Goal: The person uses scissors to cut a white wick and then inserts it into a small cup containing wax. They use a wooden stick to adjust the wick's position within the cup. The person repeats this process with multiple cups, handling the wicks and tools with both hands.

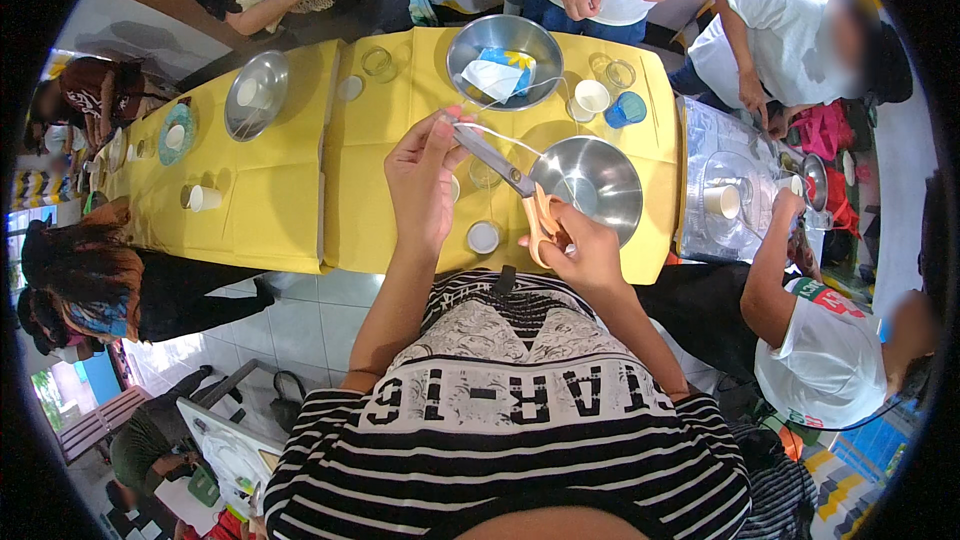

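My right hand (588, 252) is closed through the orange handles of a pair of scissors (541, 215). Their grey blades point up and left, toward my left fingertips. Between the thumb and fingers of my left hand (424, 175) is the end of a white cord (508, 137), raised over the yellow table. The cord lies along the blade tips and trails right toward a steel bowl (618, 190). Whether the blades have closed on it is hard to see. Below the scissors stands a small container with a white top (483, 237); a glass jar (486, 173) is partly hidden behind the blades.
Another steel bowl (468, 48) holds a blue and white packet (515, 70). Nearby stand a white cup (591, 98), a blue glass (627, 110) and clear jars. A third bowl (277, 75) sits further left on the yellow cover (375, 230). Several people stand around the tables.
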Motion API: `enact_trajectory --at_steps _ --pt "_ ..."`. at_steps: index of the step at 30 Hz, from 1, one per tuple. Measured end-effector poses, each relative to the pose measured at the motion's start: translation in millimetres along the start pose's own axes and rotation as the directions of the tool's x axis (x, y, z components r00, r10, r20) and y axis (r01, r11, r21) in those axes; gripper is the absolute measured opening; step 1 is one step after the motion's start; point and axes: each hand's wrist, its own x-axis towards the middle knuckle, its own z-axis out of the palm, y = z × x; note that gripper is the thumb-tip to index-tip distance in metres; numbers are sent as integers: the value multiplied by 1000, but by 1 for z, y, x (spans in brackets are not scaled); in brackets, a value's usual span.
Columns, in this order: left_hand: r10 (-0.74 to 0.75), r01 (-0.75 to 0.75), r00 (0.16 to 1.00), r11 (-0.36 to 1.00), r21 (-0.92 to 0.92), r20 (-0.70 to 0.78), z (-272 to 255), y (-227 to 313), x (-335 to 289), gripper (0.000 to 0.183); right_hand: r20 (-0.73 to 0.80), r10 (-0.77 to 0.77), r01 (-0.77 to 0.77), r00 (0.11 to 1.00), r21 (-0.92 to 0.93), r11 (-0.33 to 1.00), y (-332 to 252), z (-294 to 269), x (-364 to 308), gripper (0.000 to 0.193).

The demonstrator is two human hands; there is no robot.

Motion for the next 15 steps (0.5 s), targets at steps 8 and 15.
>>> enact_trajectory --at_steps 8,15 --pt "-19 18 1000 995 100 9 -1 -3 -1 31 -32 -65 68 997 94 993 14 13 -5 31" --pt "362 -423 898 867 264 249 11 3 -3 59 328 -23 -232 944 715 660 8 6 -10 18"
